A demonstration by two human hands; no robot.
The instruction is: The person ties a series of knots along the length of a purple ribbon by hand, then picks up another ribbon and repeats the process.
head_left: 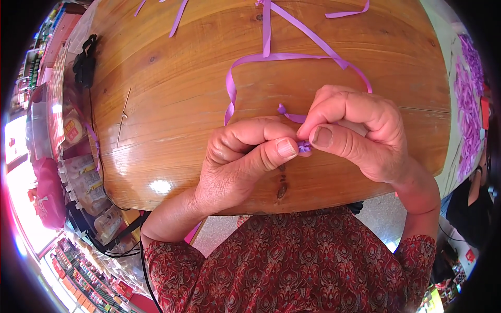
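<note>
Ribbon, purple, a small folded bit (304, 148), sits between the person's fingertips, above the tabletop (167, 104) near its close edge. Left hand (232, 161): thumb and forefinger pinching it from the left. Right hand (368, 125): thumb and forefinger pressed together at its upper right, seemingly pinching it too; from here I can't see the exact contact. Short tail (296, 118) with a curled end lies just beyond, running in behind the right hand; can't tell if it joins the folded bit. Long loose strip (229, 86) curves across the wood farther off, thin wire-like tool (124, 115) well to the left, purple heap (469, 104) far right.

To do this well, I'd say: left pinch firm as the anchor, right fingertips making small adjustments, folds flat and edges lined up. Pull gently; narrow ribbon looks apt to twist or spring open. Thumbs slightly apart would help show the crease.
</note>
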